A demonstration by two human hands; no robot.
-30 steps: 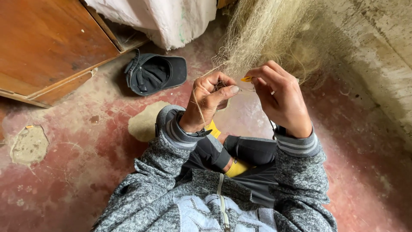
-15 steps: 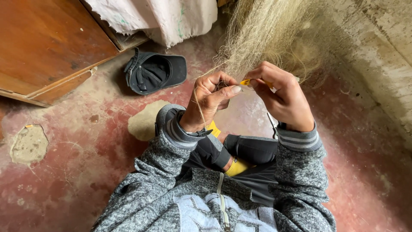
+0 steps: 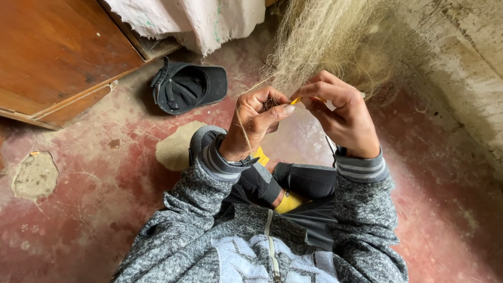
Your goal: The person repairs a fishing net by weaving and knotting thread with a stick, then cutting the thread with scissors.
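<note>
Centre of the frame, upper half: pale, straw-coloured fishing net (image 3: 319, 42), fine-meshed and bunched, hanging down from the top edge. Left hand (image 3: 259, 123) pinching a few strands between thumb and forefinger. Right hand (image 3: 343, 118) curled, fingers pressed together on a small yellow netting needle (image 3: 297, 100), just beside the left thumb. Upper left: dark cap (image 3: 188, 86) lying upside down on the worn red floor (image 3: 78, 209), near a brown wooden panel (image 3: 52, 52).

A pale, straw-coloured fishing net (image 3: 325, 42) hangs bunched in the upper middle of the frame, its fine mesh gathered into loose strands. A small yellow netting needle (image 3: 296, 100) lies tilted at its lower edge, mostly hidden, near frame centre.
</note>
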